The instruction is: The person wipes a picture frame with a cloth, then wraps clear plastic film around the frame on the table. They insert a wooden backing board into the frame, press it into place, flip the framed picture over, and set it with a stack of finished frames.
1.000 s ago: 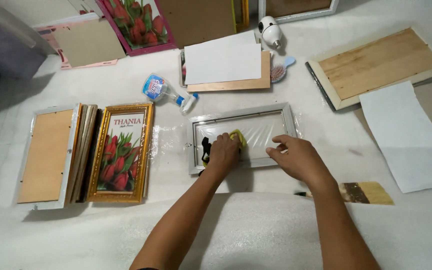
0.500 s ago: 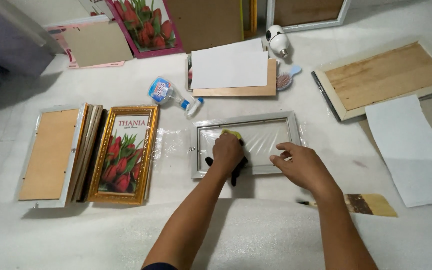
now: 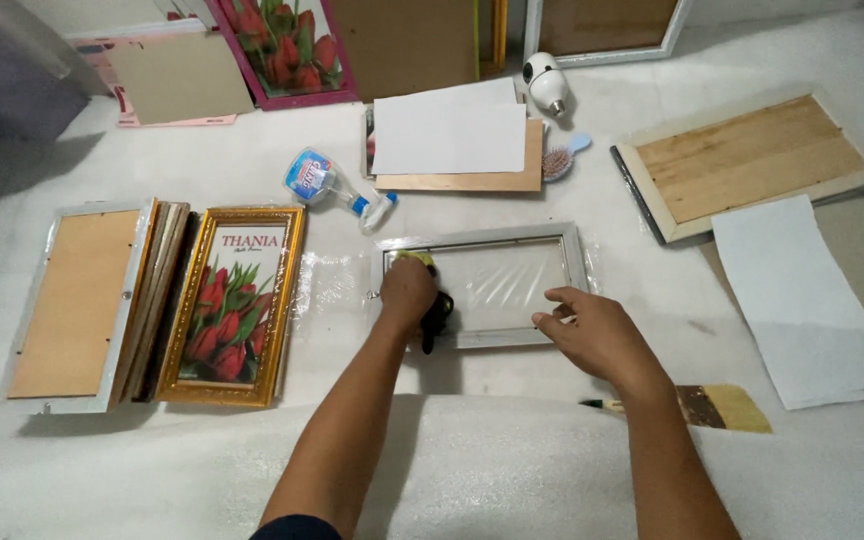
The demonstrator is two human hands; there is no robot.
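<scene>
On the white foam-covered surface the left hand (image 3: 407,292) clenches a yellow-and-black cloth (image 3: 430,300) against the glass of a flat rectangular silver frame (image 3: 577,262), while the right hand (image 3: 592,330), fingers loose and grasping nothing, steadies its lower edge.

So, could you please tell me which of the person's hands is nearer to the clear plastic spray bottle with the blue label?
Left. The left hand presses a cloth on the grey picture frame just below and right of the spray bottle; the right hand rests at the frame's lower right edge, farther off.
</scene>
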